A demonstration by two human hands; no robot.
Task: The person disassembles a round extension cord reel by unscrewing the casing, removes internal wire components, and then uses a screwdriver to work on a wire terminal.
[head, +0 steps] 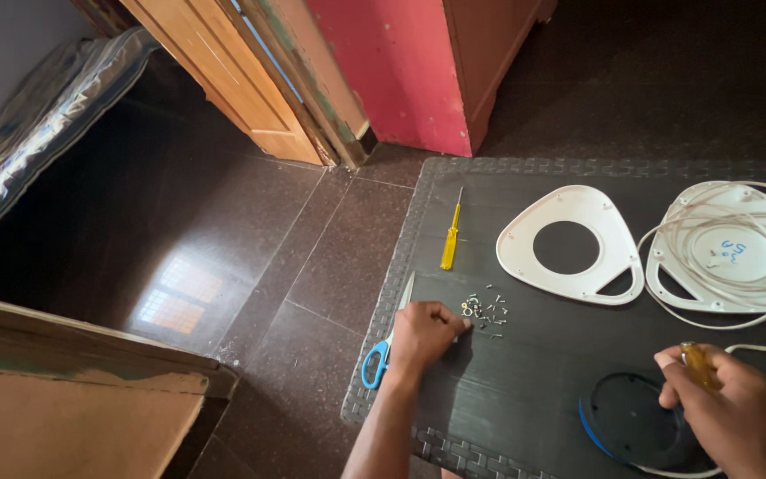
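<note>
Head view: left hand point(423, 333) pinched at screws point(484, 310), picking; right hand point(738, 410) grips screwdriver point(698, 364) over disc point(636, 419).

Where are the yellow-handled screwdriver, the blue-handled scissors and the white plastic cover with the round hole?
Yellow-handled screwdriver point(449, 246): head view, on its yellow handle.
Blue-handled scissors point(373, 364): head view, on the blue finger loop.
White plastic cover with the round hole point(609, 222): head view, on its flat face right of the hole.

Screws point(484, 310) are piled mid-bench point(534, 372), scissors point(386, 344) at their left, screwdriver point(450, 232) behind, two covers point(571, 245) off right.
</note>
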